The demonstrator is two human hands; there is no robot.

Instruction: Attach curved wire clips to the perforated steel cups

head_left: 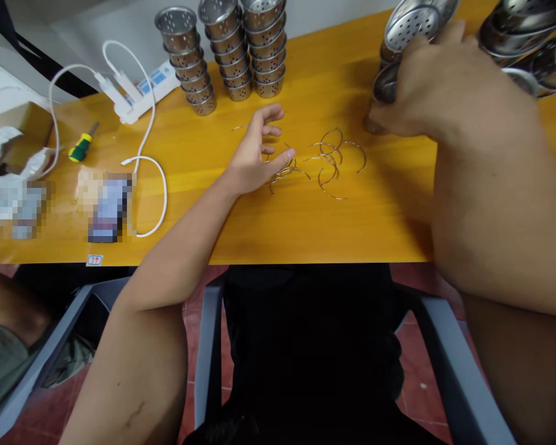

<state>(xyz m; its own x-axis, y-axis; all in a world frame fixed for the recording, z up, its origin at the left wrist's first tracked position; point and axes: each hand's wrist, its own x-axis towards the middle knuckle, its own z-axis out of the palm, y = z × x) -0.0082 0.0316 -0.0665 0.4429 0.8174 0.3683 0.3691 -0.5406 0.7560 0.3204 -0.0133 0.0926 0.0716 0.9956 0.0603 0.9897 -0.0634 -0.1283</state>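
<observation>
My left hand (259, 151) hovers over or rests by a loose group of thin curved wires (285, 170), fingers spread and nothing in its grasp. More bent wire pieces (328, 154) lie scattered just to its right on the yellow table (278, 228). At the upper right, my right hand (438, 93) is curled round a perforated metal cup (385, 86), its thumb low on the near side. The hand hides much of that cup and of the fingers. Just behind stands another shiny perforated cup (412, 28), tilted with its holed base showing.
Three stacks of perforated metal cups (264, 46) stand along the wall. More cups (528, 37) lie at the far right. A power strip (148, 93) with white cables, a green-yellow screwdriver (81, 148) and a phone (110, 210) are at left. A person's leg (9, 309) shows lower left.
</observation>
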